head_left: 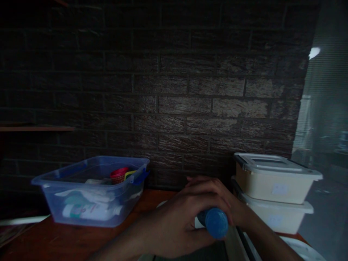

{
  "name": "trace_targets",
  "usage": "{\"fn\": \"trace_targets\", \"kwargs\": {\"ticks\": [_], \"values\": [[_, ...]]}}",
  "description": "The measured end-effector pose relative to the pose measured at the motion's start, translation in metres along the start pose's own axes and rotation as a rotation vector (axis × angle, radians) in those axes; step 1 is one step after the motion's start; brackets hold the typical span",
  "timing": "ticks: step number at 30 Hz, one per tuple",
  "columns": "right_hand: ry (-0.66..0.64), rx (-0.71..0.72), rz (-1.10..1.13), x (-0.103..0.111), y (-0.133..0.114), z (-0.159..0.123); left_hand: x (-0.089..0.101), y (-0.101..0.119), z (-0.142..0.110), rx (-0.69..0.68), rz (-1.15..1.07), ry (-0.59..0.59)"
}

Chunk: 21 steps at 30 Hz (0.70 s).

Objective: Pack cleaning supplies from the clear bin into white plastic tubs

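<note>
1. One blue-ended object (216, 223), at 5 o'clock: the left hand (181, 221) curls around it; the right hand's (208, 185) grip is hidden, cannot tell.
2. Wooden tabletop (132, 213) leaves room toward 7.
3. Two stacked boxes (274, 185) block 4; one bin (89, 185), 8; brick wall (174, 87), 12.

Wall (174, 108) closes off far side. Bin (87, 212) blocks left; reachable from above, red basket (119, 176) in the way inside, right end. Stacked boxes (272, 185) block right. Near middle taken by left hand (174, 221) gripping blue item (216, 223), right hand (210, 186) just beyond. Free: air above hands, table (73, 241) nearside of bin.
</note>
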State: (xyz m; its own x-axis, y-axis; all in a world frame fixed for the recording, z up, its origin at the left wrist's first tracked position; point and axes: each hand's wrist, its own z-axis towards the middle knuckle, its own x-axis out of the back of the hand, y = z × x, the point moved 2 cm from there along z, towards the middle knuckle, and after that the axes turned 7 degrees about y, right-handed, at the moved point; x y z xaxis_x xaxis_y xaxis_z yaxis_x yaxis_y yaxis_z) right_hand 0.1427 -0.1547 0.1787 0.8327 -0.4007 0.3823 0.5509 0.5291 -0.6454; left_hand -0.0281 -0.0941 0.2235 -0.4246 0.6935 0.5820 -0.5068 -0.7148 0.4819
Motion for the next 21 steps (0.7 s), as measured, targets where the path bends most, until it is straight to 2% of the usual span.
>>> {"fn": "trace_targets", "kwargs": {"ticks": [4, 6, 15, 21], "values": [[-0.082, 0.207, -0.16, 0.001, 0.003, -0.001, 0.0, -0.001, 0.0, -0.03, 0.02, -0.012], [-0.089, 0.262, -0.215, 0.002, 0.006, -0.001, 0.0, -0.001, 0.0, -0.041, 0.047, -0.028], [-0.083, 0.239, -0.264, 0.002, 0.006, -0.001, 0.007, 0.003, 0.003, -0.061, 0.103, -0.094], [-0.091, 0.197, -0.197, 0.001, 0.003, 0.002, 0.006, 0.003, 0.003, -0.061, 0.106, -0.089]]}}
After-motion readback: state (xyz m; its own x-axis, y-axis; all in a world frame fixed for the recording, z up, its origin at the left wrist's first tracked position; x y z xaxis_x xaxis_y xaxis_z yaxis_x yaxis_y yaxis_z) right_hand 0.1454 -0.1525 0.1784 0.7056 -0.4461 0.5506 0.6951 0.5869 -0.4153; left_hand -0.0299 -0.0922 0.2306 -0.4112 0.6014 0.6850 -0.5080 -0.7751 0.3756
